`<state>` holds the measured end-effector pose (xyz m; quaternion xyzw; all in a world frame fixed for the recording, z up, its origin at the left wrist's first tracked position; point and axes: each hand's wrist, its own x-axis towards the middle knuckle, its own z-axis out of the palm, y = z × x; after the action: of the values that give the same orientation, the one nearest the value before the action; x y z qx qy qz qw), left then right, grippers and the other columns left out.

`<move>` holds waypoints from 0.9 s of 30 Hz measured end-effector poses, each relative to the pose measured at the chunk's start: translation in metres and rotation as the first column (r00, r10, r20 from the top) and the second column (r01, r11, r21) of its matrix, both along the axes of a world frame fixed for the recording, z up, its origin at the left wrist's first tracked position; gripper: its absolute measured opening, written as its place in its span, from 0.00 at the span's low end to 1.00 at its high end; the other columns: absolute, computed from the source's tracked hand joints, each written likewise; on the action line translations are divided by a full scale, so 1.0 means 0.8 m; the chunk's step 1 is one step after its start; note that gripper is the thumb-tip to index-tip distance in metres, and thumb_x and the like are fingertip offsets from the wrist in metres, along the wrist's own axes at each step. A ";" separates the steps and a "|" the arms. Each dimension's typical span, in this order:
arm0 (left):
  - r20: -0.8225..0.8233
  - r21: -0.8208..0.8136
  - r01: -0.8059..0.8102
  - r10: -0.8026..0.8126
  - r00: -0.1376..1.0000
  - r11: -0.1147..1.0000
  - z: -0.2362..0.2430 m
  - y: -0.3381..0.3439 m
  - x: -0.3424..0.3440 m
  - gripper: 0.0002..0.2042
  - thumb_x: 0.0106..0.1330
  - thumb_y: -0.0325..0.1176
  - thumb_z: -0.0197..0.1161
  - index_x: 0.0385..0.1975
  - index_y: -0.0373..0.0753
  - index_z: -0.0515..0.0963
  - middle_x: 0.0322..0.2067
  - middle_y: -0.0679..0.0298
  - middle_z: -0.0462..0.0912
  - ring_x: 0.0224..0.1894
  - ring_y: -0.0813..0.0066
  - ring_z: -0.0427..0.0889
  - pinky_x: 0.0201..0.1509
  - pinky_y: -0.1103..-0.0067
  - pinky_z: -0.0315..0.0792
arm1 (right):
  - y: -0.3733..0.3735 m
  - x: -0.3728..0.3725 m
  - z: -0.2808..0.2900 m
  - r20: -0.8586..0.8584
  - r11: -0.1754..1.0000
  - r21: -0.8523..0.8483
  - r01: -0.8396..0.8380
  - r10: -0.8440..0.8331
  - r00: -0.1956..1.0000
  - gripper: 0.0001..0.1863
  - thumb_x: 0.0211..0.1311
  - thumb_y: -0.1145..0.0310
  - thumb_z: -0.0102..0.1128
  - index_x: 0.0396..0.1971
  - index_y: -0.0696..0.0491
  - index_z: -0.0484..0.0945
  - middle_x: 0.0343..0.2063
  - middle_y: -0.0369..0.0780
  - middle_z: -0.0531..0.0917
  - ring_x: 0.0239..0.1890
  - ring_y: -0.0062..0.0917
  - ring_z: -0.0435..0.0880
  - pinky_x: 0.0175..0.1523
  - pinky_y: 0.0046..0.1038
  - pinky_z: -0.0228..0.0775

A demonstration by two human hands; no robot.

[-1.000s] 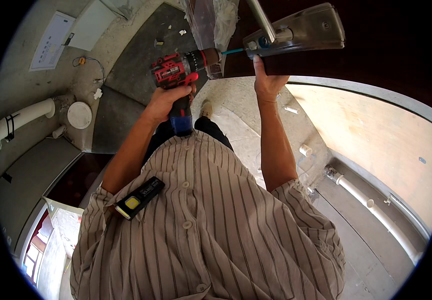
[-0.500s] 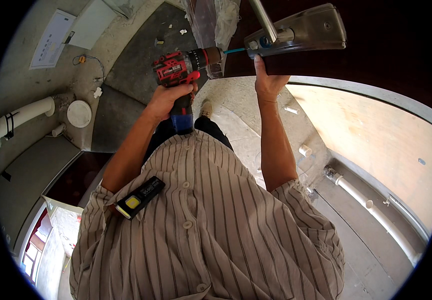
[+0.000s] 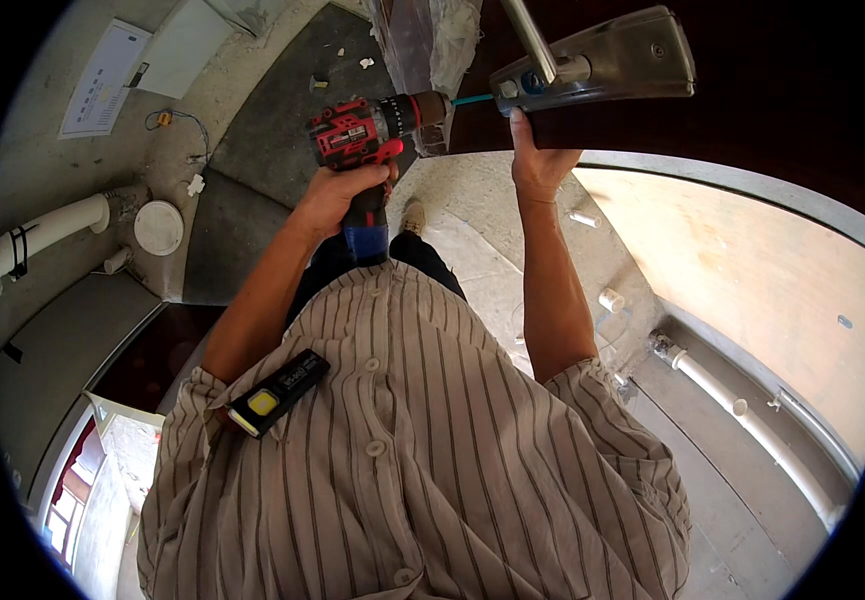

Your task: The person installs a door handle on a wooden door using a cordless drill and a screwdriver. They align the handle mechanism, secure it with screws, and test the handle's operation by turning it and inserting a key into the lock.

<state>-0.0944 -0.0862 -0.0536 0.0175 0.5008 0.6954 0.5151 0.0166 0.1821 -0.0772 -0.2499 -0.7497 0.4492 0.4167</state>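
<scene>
A red and black cordless drill with a blue-bottomed battery is gripped in my left hand. From its chuck a thin teal bit points right, with its tip at the near end of a metal door-handle plate. That plate lies against a dark door, and a lever handle stands out from it. My right hand holds the door's edge just below the plate. Its thumb presses by the plate's lower edge, while the other fingers are mostly hidden behind the door.
Wrinkled plastic film hangs on the door's edge. A black work light is clipped to my striped shirt. White pipes run along the left wall and the lower right. A light wooden board stands at right; small debris lies about the floor.
The drill has shifted very slightly to the right and up in my left hand. My right hand and the handle plate look almost the same as before.
</scene>
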 end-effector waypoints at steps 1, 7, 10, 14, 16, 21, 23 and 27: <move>0.005 -0.007 -0.002 0.002 1.000 1.000 0.000 0.000 0.000 0.12 0.62 0.31 0.66 0.44 0.37 0.80 0.36 0.64 0.85 0.35 0.75 0.83 0.41 0.75 0.79 | -0.001 0.000 0.002 -0.001 1.000 0.011 0.002 -0.002 1.000 0.43 0.45 0.72 0.78 0.60 0.64 0.60 0.54 0.47 0.71 0.56 0.35 0.72 0.65 0.35 0.61; 0.025 -0.002 -0.015 0.015 1.000 1.000 0.004 0.003 0.002 0.11 0.62 0.29 0.66 0.44 0.36 0.80 0.35 0.65 0.83 0.33 0.77 0.81 0.39 0.78 0.76 | -0.011 -0.003 0.013 -0.059 1.000 -0.012 0.009 -0.010 0.998 0.39 0.50 0.69 0.76 0.58 0.63 0.63 0.52 0.46 0.74 0.54 0.33 0.74 0.62 0.33 0.65; 0.018 -0.002 -0.007 0.007 1.000 1.000 0.003 0.003 0.002 0.12 0.62 0.30 0.66 0.44 0.36 0.80 0.35 0.65 0.83 0.34 0.78 0.81 0.39 0.78 0.76 | -0.011 -0.004 0.012 -0.068 0.999 0.026 0.025 -0.023 0.997 0.37 0.51 0.66 0.76 0.57 0.63 0.66 0.51 0.46 0.75 0.52 0.32 0.75 0.61 0.32 0.67; 0.007 -0.020 0.000 0.000 1.000 1.000 0.001 0.003 0.002 0.11 0.62 0.31 0.66 0.43 0.36 0.80 0.34 0.65 0.83 0.34 0.78 0.81 0.39 0.78 0.76 | -0.004 0.000 0.006 0.028 1.000 0.025 0.001 -0.002 1.000 0.44 0.47 0.72 0.77 0.61 0.64 0.57 0.54 0.47 0.71 0.56 0.34 0.72 0.65 0.34 0.61; 0.008 -0.027 0.002 -0.002 1.000 1.000 0.001 0.003 0.003 0.10 0.62 0.31 0.66 0.42 0.36 0.81 0.34 0.65 0.83 0.34 0.78 0.81 0.39 0.78 0.76 | -0.003 0.000 0.002 -0.003 1.000 0.003 -0.001 0.001 1.000 0.44 0.47 0.71 0.77 0.61 0.65 0.58 0.54 0.48 0.71 0.56 0.34 0.71 0.65 0.34 0.61; 0.009 -0.047 -0.002 0.003 1.000 0.999 0.006 0.004 0.005 0.11 0.63 0.32 0.66 0.42 0.36 0.80 0.34 0.66 0.84 0.35 0.78 0.81 0.39 0.78 0.76 | -0.005 -0.001 0.004 -0.043 0.997 0.076 0.017 -0.014 0.999 0.35 0.52 0.68 0.76 0.56 0.63 0.66 0.50 0.46 0.75 0.51 0.31 0.76 0.60 0.32 0.68; 0.028 -0.022 -0.035 0.036 0.999 0.999 0.005 0.003 0.009 0.11 0.62 0.32 0.66 0.43 0.36 0.80 0.34 0.65 0.84 0.34 0.77 0.81 0.39 0.77 0.76 | -0.006 -0.003 0.006 -0.059 0.996 0.085 0.019 -0.014 0.998 0.35 0.52 0.68 0.76 0.56 0.63 0.66 0.50 0.45 0.76 0.51 0.31 0.76 0.59 0.32 0.68; 0.101 -0.090 -0.057 0.066 0.993 0.994 0.000 0.001 0.012 0.14 0.62 0.31 0.67 0.45 0.35 0.79 0.34 0.61 0.84 0.33 0.74 0.82 0.37 0.75 0.78 | -0.006 -0.003 0.007 -0.015 0.993 0.105 0.045 -0.044 0.999 0.32 0.52 0.68 0.76 0.54 0.63 0.69 0.48 0.45 0.77 0.50 0.32 0.77 0.59 0.33 0.68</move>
<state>-0.0848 -0.0855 -0.0537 -0.0565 0.5034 0.6886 0.5188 0.0145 0.1771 -0.0717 -0.2414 -0.7640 0.4014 0.4438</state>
